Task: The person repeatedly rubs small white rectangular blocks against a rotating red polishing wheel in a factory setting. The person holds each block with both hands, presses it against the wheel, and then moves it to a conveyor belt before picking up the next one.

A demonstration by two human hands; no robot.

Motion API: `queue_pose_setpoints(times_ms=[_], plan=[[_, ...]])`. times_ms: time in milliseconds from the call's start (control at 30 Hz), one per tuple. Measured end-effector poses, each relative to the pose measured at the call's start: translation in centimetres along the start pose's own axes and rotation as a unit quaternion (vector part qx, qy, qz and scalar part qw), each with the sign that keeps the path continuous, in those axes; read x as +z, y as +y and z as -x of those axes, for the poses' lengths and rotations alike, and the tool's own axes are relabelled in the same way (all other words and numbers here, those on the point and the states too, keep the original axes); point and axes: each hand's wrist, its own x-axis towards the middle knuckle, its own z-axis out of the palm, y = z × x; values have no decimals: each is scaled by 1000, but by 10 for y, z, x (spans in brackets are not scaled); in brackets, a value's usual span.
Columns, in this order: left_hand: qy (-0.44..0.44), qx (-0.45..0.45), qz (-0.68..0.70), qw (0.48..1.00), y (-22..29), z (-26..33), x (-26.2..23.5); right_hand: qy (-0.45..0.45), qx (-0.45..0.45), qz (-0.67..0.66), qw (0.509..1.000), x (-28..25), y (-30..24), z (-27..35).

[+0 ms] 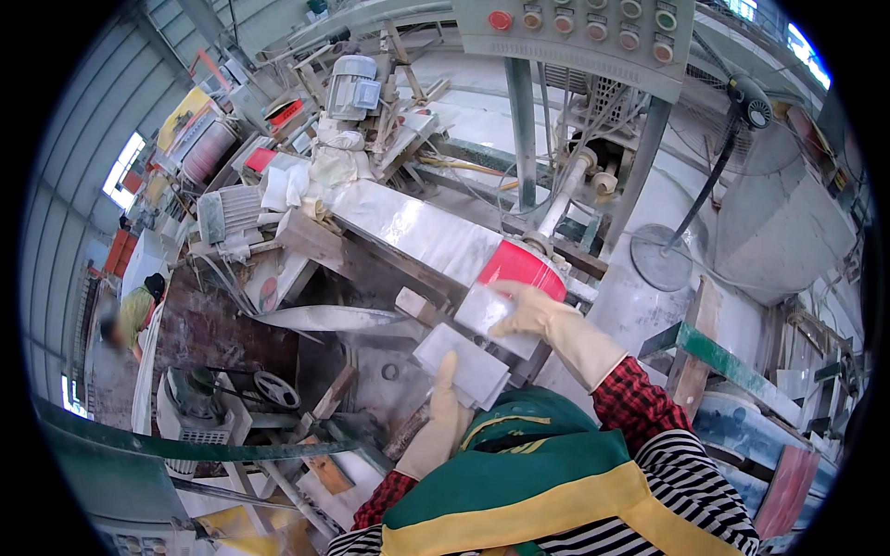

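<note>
Both my hands wear cream-coloured gloves with red checked cuffs. My left hand (pixel 438 428) grips a pale grey rectangular slab (pixel 461 364), its thumb lying on the top face and its other fingers hidden underneath. My right hand (pixel 549 324) is closed on the edge of a second, whiter slab (pixel 496 318), just beyond and to the right of the first. The two slabs lie close together in front of my green apron (pixel 519 468); whether they touch I cannot tell. Right beyond them is the red end (pixel 522 269) of a long white machine bed (pixel 408 227).
A control panel (pixel 575 37) with coloured buttons hangs ahead. An electric motor (pixel 352 88) stands far left of it. To the right, a black fan (pixel 749 104) rises from a round base. A small wooden block (pixel 419 306) lies beside the slabs. Another person (pixel 139 310) bends at the far left.
</note>
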Motion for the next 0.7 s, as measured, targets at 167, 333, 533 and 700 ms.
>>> queue_pose_setpoints(times_ms=[167,333,533,700], plan=[[40,9,57,998,8,13,-11,147,60,-397,904,-27,3,15],[73,-6,69,995,21,14,-28,261,37,-459,849,-4,50,-7],[75,-3,66,995,46,15,-35,338,79,-401,848,30,66,-60],[105,5,69,992,60,10,-46,355,0,-430,830,42,89,-100]])
